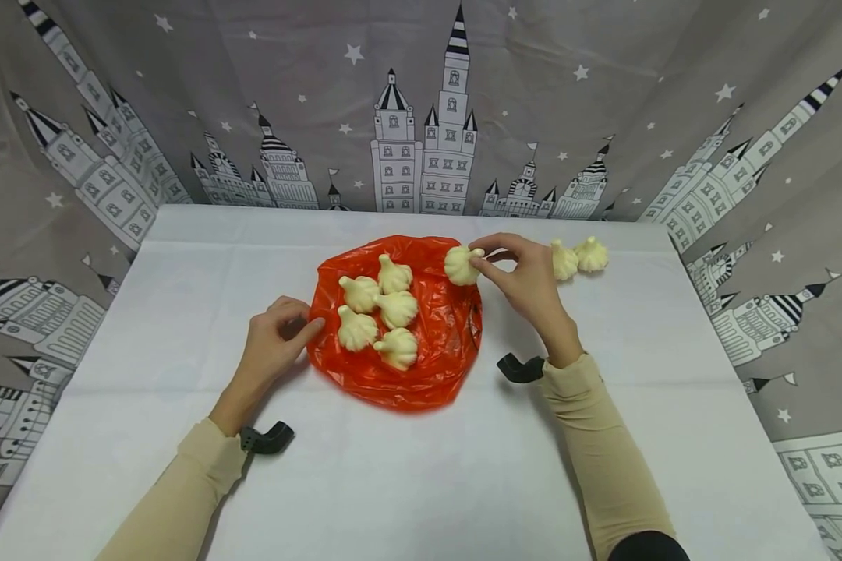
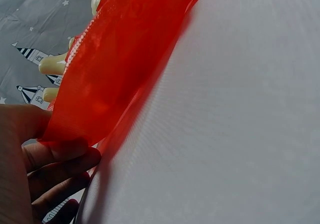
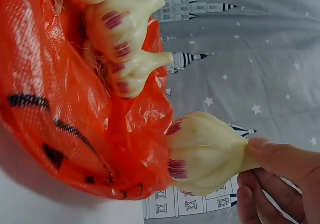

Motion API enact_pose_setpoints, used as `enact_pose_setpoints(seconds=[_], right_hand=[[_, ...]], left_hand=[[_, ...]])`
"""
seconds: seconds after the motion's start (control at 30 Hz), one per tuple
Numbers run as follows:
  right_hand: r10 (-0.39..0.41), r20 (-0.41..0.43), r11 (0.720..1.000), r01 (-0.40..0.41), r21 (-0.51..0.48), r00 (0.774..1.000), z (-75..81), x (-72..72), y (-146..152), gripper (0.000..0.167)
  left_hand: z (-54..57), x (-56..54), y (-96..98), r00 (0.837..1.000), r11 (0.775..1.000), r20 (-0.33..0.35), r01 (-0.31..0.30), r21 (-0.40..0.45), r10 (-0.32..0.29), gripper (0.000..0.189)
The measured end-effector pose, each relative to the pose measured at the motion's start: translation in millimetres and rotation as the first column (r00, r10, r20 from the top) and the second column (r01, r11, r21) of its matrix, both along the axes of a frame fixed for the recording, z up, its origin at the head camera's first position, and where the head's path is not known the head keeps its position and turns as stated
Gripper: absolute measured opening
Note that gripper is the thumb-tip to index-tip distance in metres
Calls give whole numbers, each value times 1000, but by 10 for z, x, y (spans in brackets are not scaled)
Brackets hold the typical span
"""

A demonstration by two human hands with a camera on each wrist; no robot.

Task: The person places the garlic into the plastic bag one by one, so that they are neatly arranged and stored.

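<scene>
A red plastic bag [image 1: 431, 374] lies spread on the white table, with several pale garlic bulbs [image 1: 398, 309] on it. My left hand [image 1: 275, 336] pinches the bag's left edge between thumb and fingers; in the left wrist view the red plastic [image 2: 115, 68] rises from that grip. My right hand [image 1: 522, 276] pinches one garlic bulb [image 1: 461, 266] by its stem over the bag's upper right edge. Purple streaks mark this held bulb [image 3: 202, 154] in the right wrist view, where black print shows on the bag [image 3: 130, 134].
Two more garlic bulbs [image 1: 592, 255] sit side by side on the table [image 1: 393, 483] beyond the right hand, partly behind it. A grey curtain [image 1: 309, 70] printed with castles and stars hangs behind the table and along its sides.
</scene>
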State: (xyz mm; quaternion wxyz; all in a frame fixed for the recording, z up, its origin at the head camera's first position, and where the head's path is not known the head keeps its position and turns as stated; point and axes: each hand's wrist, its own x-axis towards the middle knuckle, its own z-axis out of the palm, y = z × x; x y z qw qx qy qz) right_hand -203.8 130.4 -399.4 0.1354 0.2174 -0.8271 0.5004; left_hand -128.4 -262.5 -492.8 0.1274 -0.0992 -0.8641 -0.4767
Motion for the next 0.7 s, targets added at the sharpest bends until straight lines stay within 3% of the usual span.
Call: enact_pose_setpoints(seconds=[0.3,0.7], right_hand=[[66,43,996,-68,60,997,-58,-8,-186,19],[62,52,992,-68,110,997,-65,-52,-391,17]], left_hand=[[8,20,-2,1000,1000,4,6,-5,-6,8],[9,4,2,1000,1000,9,6,8,-6,9]])
